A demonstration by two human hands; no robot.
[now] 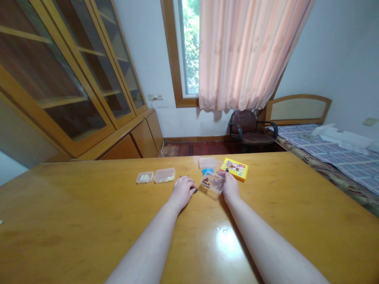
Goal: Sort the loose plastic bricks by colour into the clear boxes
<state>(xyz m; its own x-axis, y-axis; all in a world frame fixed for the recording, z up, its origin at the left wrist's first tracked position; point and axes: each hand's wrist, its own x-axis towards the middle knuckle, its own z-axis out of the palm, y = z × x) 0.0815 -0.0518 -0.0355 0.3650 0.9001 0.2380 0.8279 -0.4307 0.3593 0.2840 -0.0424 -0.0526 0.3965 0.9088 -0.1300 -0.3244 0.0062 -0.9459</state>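
My right hand grips the right end of a clear plastic box with small brown pieces in its left part. The box is tilted and looks slightly raised off the table. Just left of it, my left hand rests on the tabletop with its fingers curled; whatever may be under them is hidden. Behind the held box lie blue pieces and another clear box. A yellow printed box lies beyond my right hand.
On the wooden table, left of my left hand, are two clear boxes holding pale yellow pieces. Past the far edge stands a brown chair. A glass-door cabinet is at the left, a bed at the right.
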